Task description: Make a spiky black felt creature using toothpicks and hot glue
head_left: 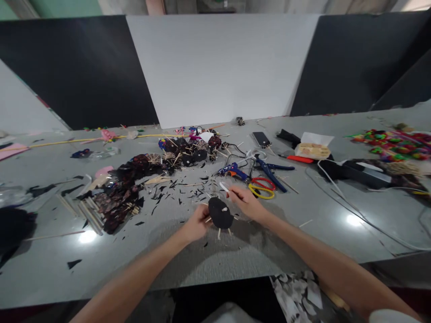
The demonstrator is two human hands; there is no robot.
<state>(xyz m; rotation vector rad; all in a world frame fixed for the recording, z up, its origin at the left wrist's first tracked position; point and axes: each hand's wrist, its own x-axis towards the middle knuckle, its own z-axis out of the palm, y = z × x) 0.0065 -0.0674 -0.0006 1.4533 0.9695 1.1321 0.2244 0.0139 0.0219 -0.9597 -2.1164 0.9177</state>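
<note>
A round black piece [220, 213] with thin pale sticks poking out around its edge and a small light spot on its face is held near the table's front. My left hand [198, 221] grips its left side, fingers closed and partly hidden behind it. Just above its right side, my right hand [245, 201] pinches a thin white stick [223, 186] that points up and left. Behind my right hand lie a blue glue gun [237, 172], blue-handled pliers [269, 172] and scissors with red and yellow loops [261, 192].
Dark scraps and a heap of dark crumpled material [123, 197] lie on the grey table [215, 264] at left. More stick-studded dark pieces [188, 154] sit behind. A phone [261, 139], orange-handled cutter [299, 159], white cable [340, 195] and colourful bundle [393, 143] are at right.
</note>
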